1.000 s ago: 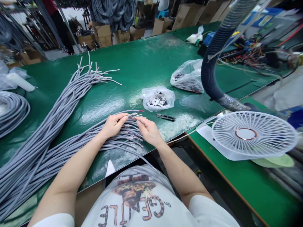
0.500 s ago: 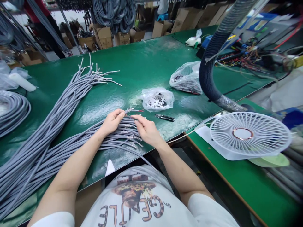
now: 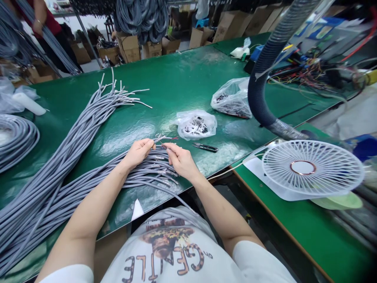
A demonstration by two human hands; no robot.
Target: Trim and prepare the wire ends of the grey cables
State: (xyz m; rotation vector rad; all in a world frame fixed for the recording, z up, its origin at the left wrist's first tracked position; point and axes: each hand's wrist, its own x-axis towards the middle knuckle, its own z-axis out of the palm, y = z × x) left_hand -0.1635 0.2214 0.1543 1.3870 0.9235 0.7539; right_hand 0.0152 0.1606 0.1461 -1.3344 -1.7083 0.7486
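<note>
My left hand (image 3: 140,152) is closed in a pinch on a grey cable near its stripped end, just above a row of other cable ends. Thin wires (image 3: 174,138), one of them red, stick out to the right beyond the fingers. My right hand (image 3: 180,158) pinches close by with thumb and forefinger; what lies between them is too small to make out. Below both hands spreads a bundle of grey cables (image 3: 97,179) with frayed, shiny ends. A pair of thread snips (image 3: 205,147) lies to the right of my right hand.
A plastic bag of small scraps (image 3: 196,125) and a fuller bag (image 3: 232,98) stand on the green table (image 3: 182,82). A second cable bundle (image 3: 88,114) lies left. At right are a ribbed hose (image 3: 259,86) and a white fan (image 3: 312,167). Another person (image 3: 44,23) handles cables behind.
My hands stay nearly in place, with only slight finger movement. In the background, the other person's hand has come into view on the hanging cables, which have shifted left.
</note>
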